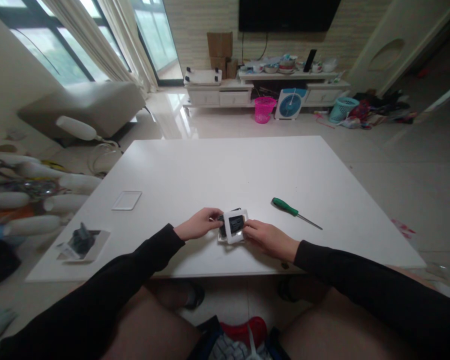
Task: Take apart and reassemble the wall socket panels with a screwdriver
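A small white square frame with a dark insert sits near the front edge of the white table. My left hand grips its left side with curled fingers. My right hand pinches its right side. Both hands rest low on the table top. What lies under the frame is hidden by my fingers.
A green-handled screwdriver lies to the right of my hands. A flat white plate lies at the left. A dark part on a white sheet sits at the table's front left corner. Clutter lies on the floor at left.
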`<state>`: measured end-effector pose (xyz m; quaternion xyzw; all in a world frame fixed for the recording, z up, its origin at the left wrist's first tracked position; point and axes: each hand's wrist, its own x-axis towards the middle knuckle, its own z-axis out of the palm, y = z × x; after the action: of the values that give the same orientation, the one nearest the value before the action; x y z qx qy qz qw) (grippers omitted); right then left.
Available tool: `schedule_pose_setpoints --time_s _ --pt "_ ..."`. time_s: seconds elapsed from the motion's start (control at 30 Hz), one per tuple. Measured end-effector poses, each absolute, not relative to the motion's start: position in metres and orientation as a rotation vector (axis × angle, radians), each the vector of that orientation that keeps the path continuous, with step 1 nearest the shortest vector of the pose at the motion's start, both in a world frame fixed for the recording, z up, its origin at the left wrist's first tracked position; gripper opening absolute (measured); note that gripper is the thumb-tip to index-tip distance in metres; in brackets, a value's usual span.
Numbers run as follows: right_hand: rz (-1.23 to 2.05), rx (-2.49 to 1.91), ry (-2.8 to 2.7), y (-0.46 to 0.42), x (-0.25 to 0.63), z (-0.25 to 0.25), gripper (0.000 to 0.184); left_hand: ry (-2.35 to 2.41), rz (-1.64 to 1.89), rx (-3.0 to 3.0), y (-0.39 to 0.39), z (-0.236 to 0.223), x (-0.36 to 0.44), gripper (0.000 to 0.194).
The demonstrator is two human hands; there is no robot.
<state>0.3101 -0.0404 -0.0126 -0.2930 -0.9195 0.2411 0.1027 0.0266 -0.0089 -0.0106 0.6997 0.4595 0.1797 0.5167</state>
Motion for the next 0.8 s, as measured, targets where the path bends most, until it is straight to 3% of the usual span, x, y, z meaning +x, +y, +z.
schedule_pose_setpoints --time_s 0.2,0.33,0.57,0.8 --pt "0.588 -0.776 -2.565 -0.029 0.313 0.008 0.012 1.147 0.503 1.652 -0.011 -0.008 0.031 0.032" --pt "0.504 -0.937 -2.293 -0.017 0.328 0.032 0.008 1.163 0.619 1.462 -0.003 0.0 0.02 0.034" --pt "0.939 -1.281 -1.889 0.0 0.355 0.037 0.028 1.399 0.666 1.59 0.023 0.01 -0.039 0.039" --pt "1.012 -1.343 -2.289 0.015 0.364 0.03 0.03 1.505 0.624 2.257 0.029 0.009 -0.051 0.027"
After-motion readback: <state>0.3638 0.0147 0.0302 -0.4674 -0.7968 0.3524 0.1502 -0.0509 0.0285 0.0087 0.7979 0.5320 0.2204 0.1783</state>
